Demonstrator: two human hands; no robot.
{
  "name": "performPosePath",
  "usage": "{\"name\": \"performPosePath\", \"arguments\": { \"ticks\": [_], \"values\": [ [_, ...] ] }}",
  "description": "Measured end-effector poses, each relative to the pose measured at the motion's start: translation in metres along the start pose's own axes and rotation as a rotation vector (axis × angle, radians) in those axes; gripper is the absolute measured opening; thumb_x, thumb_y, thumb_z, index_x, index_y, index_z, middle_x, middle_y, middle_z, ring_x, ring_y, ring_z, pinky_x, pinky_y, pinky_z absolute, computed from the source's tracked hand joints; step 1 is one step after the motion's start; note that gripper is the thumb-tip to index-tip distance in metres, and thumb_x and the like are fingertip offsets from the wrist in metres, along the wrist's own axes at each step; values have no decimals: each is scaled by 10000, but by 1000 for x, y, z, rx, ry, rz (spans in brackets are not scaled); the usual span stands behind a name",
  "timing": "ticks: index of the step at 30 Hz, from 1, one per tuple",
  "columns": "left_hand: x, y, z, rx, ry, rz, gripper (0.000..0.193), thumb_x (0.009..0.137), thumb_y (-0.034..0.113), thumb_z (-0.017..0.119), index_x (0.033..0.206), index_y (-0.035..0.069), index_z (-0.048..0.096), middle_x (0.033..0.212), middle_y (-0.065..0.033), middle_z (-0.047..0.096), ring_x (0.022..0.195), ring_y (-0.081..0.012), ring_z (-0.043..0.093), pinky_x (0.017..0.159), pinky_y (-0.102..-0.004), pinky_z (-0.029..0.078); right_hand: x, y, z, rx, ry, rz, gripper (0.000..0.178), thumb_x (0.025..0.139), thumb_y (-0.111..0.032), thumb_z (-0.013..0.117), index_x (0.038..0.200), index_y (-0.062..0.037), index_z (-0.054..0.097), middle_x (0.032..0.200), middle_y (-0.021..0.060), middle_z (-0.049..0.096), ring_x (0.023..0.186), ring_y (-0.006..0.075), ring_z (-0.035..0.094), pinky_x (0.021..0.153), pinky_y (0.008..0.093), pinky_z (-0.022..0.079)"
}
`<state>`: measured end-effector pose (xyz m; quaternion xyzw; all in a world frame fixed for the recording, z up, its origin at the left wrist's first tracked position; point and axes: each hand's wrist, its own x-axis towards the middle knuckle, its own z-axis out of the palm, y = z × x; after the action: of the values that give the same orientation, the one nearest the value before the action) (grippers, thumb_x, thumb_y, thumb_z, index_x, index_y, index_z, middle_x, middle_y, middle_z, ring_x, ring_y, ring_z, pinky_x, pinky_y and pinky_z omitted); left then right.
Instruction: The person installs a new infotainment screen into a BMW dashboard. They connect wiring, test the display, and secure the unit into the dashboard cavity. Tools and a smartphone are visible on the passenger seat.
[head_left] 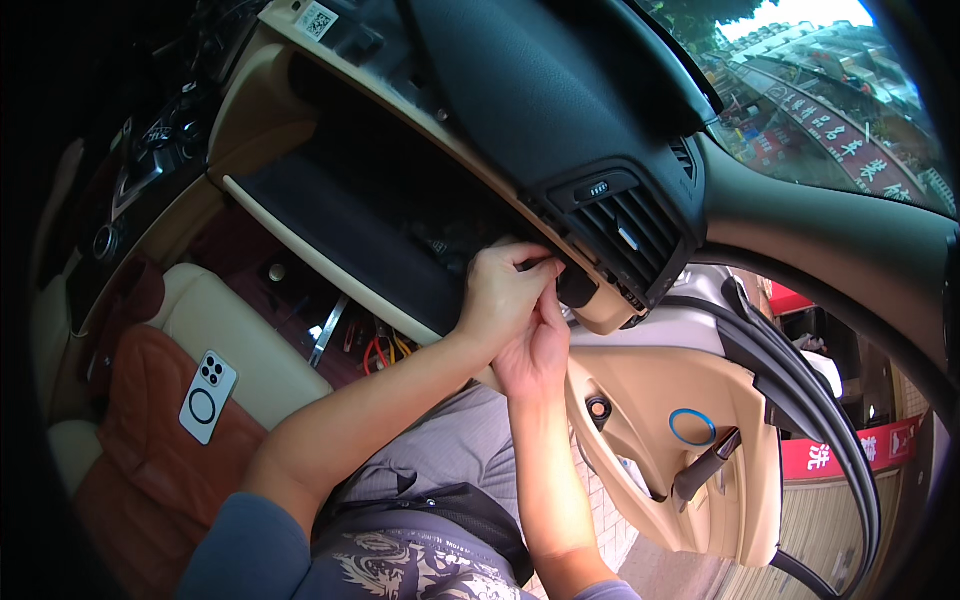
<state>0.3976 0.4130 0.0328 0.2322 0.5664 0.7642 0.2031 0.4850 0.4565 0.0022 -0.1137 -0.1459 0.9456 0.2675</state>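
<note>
Both of my hands meet at the right end of the open glove box (330, 215), under the dashboard's side air vent (625, 230). My left hand (500, 292) reaches in from the left with its fingers bent into a pinch near the beige trim edge. Just below it, my right hand (535, 352) is turned palm up, its thumb and fingers drawn together against the left fingertips. Whatever the two hands pinch is too small and too covered to make out. A dark piece (577, 287) of the dash end sits right beside the fingertips.
A white phone (208, 397) lies on a brown leather cover (150, 400) on the seat at left. Tools and coloured wires (385, 350) lie in the footwell under the glove box lid. At right, the beige door (665, 440) stands open, with a blue ring (692, 426) on it.
</note>
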Motion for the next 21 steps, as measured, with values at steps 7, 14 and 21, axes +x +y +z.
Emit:
{"name": "performPosePath", "arguments": {
  "ticks": [7,14,21],
  "values": [
    [2,-1,0,-90,-16,-61,195,863,110,776,989,-39,773,930,-159,753,799,-209,724,728,-313,553,-3,2,7,-17,34,-28,343,1122,-282,462,1395,-92,547,1395,84,615,1295,240,591,1098,410,489],
    [9,-13,1,-174,-44,-39,164,862,65,769,970,-59,766,863,-162,750,766,-200,721,706,-308,555,3,-1,8,-82,-25,-41,323,1118,-284,472,1367,-113,586,1362,59,634,1291,213,586,1123,388,469],
    [14,-10,-10,-217,-161,-94,205,842,58,788,996,-73,758,883,-128,766,803,-147,701,759,-287,569,11,-1,1,54,-95,-16,308,1105,-255,499,1354,-101,594,1350,67,639,1298,205,575,1147,396,447]
  ]
}}
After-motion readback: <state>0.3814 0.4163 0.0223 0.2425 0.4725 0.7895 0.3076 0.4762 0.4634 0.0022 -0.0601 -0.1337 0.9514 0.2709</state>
